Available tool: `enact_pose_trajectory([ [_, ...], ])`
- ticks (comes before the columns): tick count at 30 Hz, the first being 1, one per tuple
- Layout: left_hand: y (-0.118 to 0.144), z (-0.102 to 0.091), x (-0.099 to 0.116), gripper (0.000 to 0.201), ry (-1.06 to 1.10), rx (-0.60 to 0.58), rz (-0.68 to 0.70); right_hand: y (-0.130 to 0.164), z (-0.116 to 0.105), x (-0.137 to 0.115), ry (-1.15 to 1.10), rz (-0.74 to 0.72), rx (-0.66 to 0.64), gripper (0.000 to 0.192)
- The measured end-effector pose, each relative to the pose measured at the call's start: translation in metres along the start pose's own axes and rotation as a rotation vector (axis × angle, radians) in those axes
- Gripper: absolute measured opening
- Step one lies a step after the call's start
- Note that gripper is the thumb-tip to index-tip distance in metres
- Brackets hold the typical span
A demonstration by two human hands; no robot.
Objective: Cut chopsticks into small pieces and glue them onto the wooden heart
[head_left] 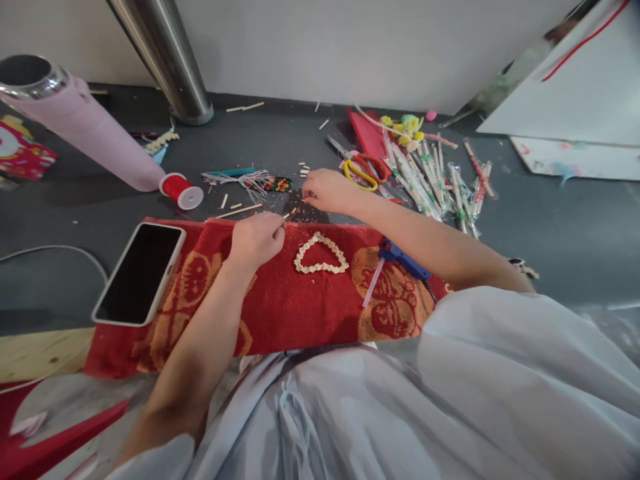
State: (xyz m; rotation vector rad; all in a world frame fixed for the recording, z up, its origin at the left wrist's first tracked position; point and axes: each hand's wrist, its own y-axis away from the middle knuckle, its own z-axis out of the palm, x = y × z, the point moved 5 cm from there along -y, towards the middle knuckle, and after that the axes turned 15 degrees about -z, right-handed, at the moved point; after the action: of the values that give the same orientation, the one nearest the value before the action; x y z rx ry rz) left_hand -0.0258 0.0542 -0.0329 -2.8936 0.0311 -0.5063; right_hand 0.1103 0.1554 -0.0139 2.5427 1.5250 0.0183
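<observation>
My left hand (257, 240) is closed above the far edge of a red towel (285, 320). A tiny pale bit shows by its fingertips, but what it grips is hidden. Across from it, my right hand (327, 191) pinches its fingers together over the dark table, close to several short pale stick pieces (304, 170); what lies in the pinch is too small to name. Between my forearms a heart-like loop of small pale pieces (323, 269) rests on the towel. A blue glue gun (404, 259) with a clear glue stick lies under my right forearm.
A pink tumbler (95, 130), a red thread spool (181, 191) and a phone (140, 273) are on the left. Scissors (367, 172) and several wrapped sticks (420, 177) lie at right. A metal post (167, 60) stands behind. White boards (575, 87) lean at far right.
</observation>
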Motion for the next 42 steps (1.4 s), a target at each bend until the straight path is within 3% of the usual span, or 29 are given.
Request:
enact_pose_trajectory([
  [7, 0.002, 0.003, 0.004, 0.026, -0.024, -0.014, 0.034, -0.01, 0.005, 0.001, 0.045, -0.061, -0.083, 0.026],
  [14, 0.0, 0.0, 0.0, 0.024, 0.021, 0.003, -0.01, -0.014, -0.001, 0.039, 0.094, 0.045, 0.053, 0.031],
  [21, 0.001, 0.002, 0.002, 0.025, -0.014, -0.068, -0.004, -0.03, 0.01, 0.046, 0.07, 0.029, 0.016, 0.032],
  [26, 0.001, 0.001, 0.002, 0.026, -0.034, -0.071, -0.008, -0.022, 0.002, 0.063, 0.107, 0.095, 0.118, 0.03],
  [30, 0.001, 0.001, 0.002, 0.026, -0.033, -0.074, -0.007, -0.006, -0.006, 0.075, 0.074, 0.163, 0.104, 0.026],
  [37, 0.001, 0.002, 0.001, 0.028, -0.025, -0.07, -0.004, 0.015, 0.002, 0.062, 0.039, 0.119, -0.065, 0.023],
  [42, 0.001, 0.002, 0.003, 0.027, -0.005, -0.067, 0.01, 0.016, 0.009, 0.054, 0.055, 0.087, -0.069, 0.024],
])
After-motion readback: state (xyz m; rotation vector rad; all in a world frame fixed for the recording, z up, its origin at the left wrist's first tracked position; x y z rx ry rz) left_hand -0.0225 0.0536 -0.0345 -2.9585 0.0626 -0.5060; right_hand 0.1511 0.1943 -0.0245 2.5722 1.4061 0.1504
